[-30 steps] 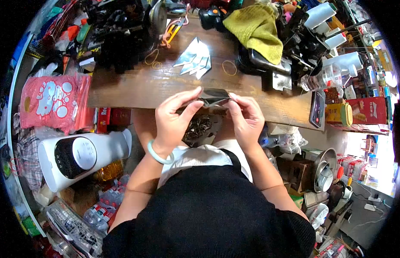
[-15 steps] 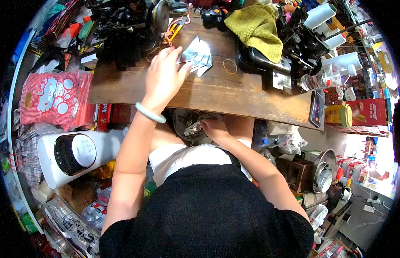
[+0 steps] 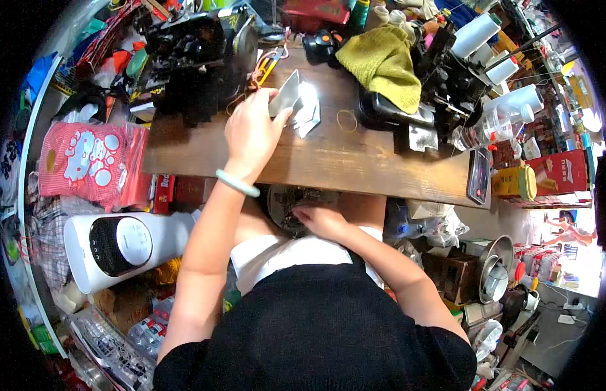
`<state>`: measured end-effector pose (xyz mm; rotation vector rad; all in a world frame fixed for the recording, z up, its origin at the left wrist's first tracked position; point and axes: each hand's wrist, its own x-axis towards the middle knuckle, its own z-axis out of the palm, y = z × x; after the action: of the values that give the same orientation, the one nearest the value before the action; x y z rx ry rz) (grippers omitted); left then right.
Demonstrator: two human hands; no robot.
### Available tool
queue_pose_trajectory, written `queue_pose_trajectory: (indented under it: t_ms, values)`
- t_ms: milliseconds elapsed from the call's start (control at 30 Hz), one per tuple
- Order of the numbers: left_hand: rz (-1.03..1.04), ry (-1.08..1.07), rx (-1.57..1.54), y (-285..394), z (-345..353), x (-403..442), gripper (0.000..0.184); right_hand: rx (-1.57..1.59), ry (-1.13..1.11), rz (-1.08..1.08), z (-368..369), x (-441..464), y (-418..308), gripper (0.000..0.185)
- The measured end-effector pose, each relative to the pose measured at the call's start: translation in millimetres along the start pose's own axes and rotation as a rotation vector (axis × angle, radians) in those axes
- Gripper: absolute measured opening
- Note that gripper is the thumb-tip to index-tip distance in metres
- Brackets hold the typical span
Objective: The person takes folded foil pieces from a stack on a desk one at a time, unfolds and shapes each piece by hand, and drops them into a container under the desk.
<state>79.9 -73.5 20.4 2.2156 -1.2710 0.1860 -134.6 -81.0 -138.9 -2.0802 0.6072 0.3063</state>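
Observation:
My left hand [image 3: 254, 130], with a pale green bangle [image 3: 238, 183] on the wrist, pinches a flat, silvery-grey sheet-like piece [image 3: 286, 94] between thumb and fingers. It holds the piece tilted up above the wooden table. Just right of it lie more shiny silver pieces [image 3: 309, 117], overlapping and bright with glare. My right hand [image 3: 322, 221] is low over my lap, its fingers drawn together at a dark round container [image 3: 275, 207] with dark bits inside. Whatever its fingertips hold, if anything, is hidden.
Rubber bands, one a thin loop [image 3: 346, 120], lie on the table [image 3: 381, 156]. Yellow-handled scissors [image 3: 269, 67] and dark machinery [image 3: 192, 62] stand left. A green cloth [image 3: 384, 65] covers a black machine at right. A phone [image 3: 479, 176] rests at the right edge.
My left hand has lifted one silvery piece off the others and tilted it up. My right hand has shifted slightly left and down; the whitish crumpled thing at its fingers no longer shows.

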Motion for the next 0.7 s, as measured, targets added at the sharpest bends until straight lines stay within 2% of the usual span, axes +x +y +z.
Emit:
queue_pose_trajectory:
  t_ms: [67,100,133,200,267,300,333,400,467,533,600,667,700]
  values:
    - [-0.17,0.016,-0.18,9.9,-11.4,-6.6,0.036,0.092,0.289,-0.559,-29.9,-27.0,-36.4,0.023]
    - [-0.183,0.06,-0.479,7.6,-5.2,-12.3,0.032,0.142,0.449,-0.678,-41.6,-36.5,-56.4,0.017]
    - [-0.187,0.068,-0.528,7.9,-2.2,-16.5,0.024,0.205,0.546,-0.697,-58.2,-48.2,-77.9,0.021]
    - [-0.139,-0.006,-0.72,1.0,13.3,-32.2,0.021,0.144,0.881,-0.735,-84.7,-53.6,-100.0,0.031]
    - [-0.349,-0.176,-1.342,33.2,5.9,-48.9,0.019,0.05,1.054,-0.641,-102.4,-47.3,-109.0,0.037]
    - [-0.347,-0.195,-1.306,37.4,12.5,-58.5,0.022,0.054,1.057,-0.599,-108.8,-42.1,-111.2,0.038]
    - [-0.292,-0.189,-1.403,54.5,5.6,-62.9,0.024,0.052,1.042,-0.541,-109.9,-36.6,-110.9,0.038]
    - [-0.359,-0.242,-1.465,58.0,1.2,-70.8,0.029,0.016,1.017,-0.536,-111.1,-34.7,-107.7,0.04]
    - [-0.432,-0.407,-1.441,53.3,-14.6,-71.2,0.037,-0.02,1.024,-0.543,-111.7,-34.5,-103.6,0.04]
    - [-0.615,-0.448,-1.663,55.0,-21.8,-72.7,0.04,-0.053,1.021,-0.539,-110.5,-38.2,-102.7,0.04]
    - [-0.624,-0.431,-1.7,54.1,-18.8,-73.2,0.039,0.078,0.966,-0.497,-112.0,-41.5,-103.7,0.039]
    - [-0.603,-0.478,-1.551,50.9,-15.2,-74.0,0.04,0.049,1.006,-0.523,-113.1,-39.3,-99.7,0.038]
    - [-0.57,-0.445,-1.627,50.8,-13.2,-73.3,0.039,0.081,0.983,-0.517,-113.1,-41.2,-100.3,0.037]
